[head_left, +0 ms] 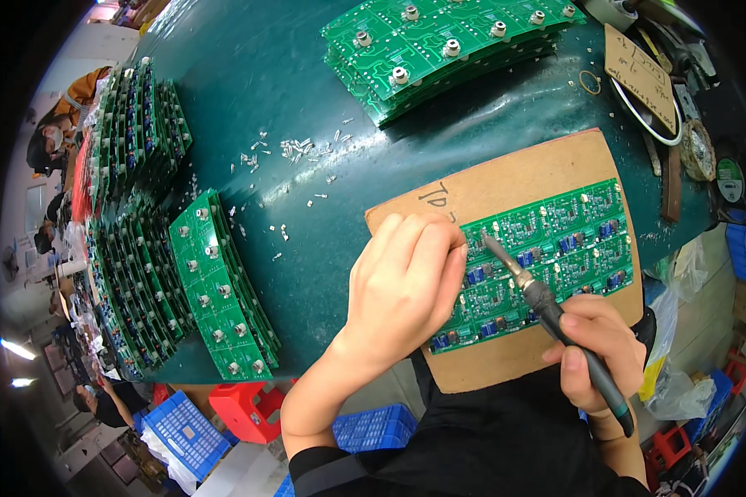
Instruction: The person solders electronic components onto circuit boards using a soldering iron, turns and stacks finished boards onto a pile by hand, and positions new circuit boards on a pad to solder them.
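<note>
My right hand (601,352) is wrapped round a soldering iron (547,306) with a dark handle. The iron's metal tip reaches the upper left part of a green circuit board panel (522,286) crowded with small parts and blue components. This panel lies on a brown cardboard sheet (506,186) at the near edge of the table. At the panel's upper left corner, my left hand (406,277) is closed, its fingers curled together close to the iron's tip. Whatever the left fingers hold, if anything, is hidden.
Small metallic pieces (298,149) lie scattered on the green table (307,224). Stacked green boards (448,50) stand at the back, with more rows of boards (137,273) at left. Tools and a cardboard tag (638,74) crowd the far right. A red stool (244,410) is below.
</note>
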Motion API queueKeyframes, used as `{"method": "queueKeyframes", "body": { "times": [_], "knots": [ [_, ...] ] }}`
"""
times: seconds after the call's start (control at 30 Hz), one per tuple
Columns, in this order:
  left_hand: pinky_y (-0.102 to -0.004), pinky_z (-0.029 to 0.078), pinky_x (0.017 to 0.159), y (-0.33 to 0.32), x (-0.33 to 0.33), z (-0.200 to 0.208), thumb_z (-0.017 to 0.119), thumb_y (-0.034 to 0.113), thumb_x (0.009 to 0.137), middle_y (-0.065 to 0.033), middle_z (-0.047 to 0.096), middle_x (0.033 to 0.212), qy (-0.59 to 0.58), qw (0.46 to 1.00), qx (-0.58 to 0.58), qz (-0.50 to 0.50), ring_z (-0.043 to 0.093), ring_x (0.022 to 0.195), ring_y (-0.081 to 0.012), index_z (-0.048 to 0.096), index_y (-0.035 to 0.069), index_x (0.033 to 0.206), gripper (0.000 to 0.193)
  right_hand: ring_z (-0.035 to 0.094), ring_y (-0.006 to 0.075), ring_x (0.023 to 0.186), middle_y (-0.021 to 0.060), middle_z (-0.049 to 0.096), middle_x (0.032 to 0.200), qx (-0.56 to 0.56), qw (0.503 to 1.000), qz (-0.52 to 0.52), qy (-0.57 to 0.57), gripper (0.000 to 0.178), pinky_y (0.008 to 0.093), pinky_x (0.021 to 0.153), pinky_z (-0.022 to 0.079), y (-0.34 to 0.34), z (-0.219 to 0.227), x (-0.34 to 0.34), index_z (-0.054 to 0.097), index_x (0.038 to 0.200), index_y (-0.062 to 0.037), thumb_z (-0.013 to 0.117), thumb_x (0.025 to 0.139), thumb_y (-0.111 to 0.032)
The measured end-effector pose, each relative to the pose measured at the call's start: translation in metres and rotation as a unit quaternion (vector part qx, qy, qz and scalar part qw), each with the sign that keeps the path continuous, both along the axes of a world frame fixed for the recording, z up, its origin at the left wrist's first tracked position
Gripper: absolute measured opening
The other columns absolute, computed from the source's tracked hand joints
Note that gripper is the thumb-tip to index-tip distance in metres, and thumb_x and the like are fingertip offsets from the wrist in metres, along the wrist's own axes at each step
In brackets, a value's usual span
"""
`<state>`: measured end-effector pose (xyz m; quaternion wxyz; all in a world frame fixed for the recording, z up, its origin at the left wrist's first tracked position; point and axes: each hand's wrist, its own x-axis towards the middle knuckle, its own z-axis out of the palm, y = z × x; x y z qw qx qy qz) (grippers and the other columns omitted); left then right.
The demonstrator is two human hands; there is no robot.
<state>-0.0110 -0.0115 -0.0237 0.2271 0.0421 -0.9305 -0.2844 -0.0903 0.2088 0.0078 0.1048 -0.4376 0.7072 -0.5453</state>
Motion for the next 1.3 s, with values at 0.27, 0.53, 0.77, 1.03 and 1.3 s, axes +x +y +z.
{"method": "queueKeyframes", "body": {
  "times": [0.27, 0.53, 0.77, 1.03, 1.3],
  "knots": [
    [-0.0352, 0.047, 0.063, 0.007, -0.007, 0.011, 0.068, -0.001, 0.074, -0.0082, 0.055, 0.083, -0.045, 0.996, -0.075, 0.006, 0.054, 0.073, -0.0248, 0.057, 0.005, 0.085, 0.017, 0.067, 0.0291, 0.077, 0.0091, 0.066, 0.071, 0.033, 0.998, 0.006, -0.059, 0.028, 0.0374, 0.069, 0.055, 0.004, -0.001, -0.006, 0.062, 0.109, 0.0052, 0.065, 0.081, 0.002],
    [-0.0362, 0.048, 0.068, 0.007, 0.001, 0.023, 0.065, -0.004, 0.081, -0.0118, 0.061, 0.091, -0.072, 0.995, 0.065, 0.012, 0.057, 0.077, -0.0295, 0.06, 0.003, 0.095, 0.016, 0.065, 0.0214, 0.065, 0.0231, 0.064, 0.086, 0.01, 0.996, -0.07, -0.055, 0.024, 0.0311, 0.057, 0.056, 0.031, -0.001, -0.012, 0.056, 0.109, 0.0014, 0.059, 0.086, -0.005],
    [-0.0387, 0.048, 0.069, 0.024, -0.027, 0.004, 0.067, -0.004, 0.08, -0.0123, 0.056, 0.085, 0.004, 0.998, 0.068, -0.011, 0.057, 0.077, -0.0305, 0.055, 0.002, 0.091, 0.017, 0.066, 0.0227, 0.069, 0.0199, 0.065, 0.085, 0.003, 0.992, -0.079, -0.098, 0.026, 0.0309, 0.062, 0.056, 0.027, -0.008, -0.012, 0.059, 0.108, 0.0055, 0.062, 0.083, 0.002],
    [-0.0362, 0.049, 0.068, 0.032, -0.036, 0.004, 0.07, -0.004, 0.076, -0.0092, 0.06, 0.084, -0.03, 0.999, -0.009, 0.008, 0.059, 0.076, -0.0282, 0.059, 0.004, 0.088, 0.018, 0.066, 0.0289, 0.075, 0.0094, 0.065, 0.071, 0.021, 0.999, -0.025, 0.009, 0.027, 0.0373, 0.069, 0.054, 0.018, -0.002, -0.026, 0.064, 0.106, 0.0043, 0.064, 0.079, 0.004],
    [-0.035, 0.048, 0.064, 0.036, -0.04, 0.005, 0.072, -0.002, 0.073, -0.0071, 0.06, 0.082, -0.031, 0.996, -0.08, 0.018, 0.058, 0.073, -0.0257, 0.06, 0.006, 0.085, 0.018, 0.066, 0.0285, 0.072, 0.0075, 0.062, 0.063, 0.005, 0.998, -0.046, -0.03, 0.024, 0.0371, 0.067, 0.054, 0.024, -0.004, -0.026, 0.064, 0.103, 0.0066, 0.063, 0.079, 0.002]
  ]
}}
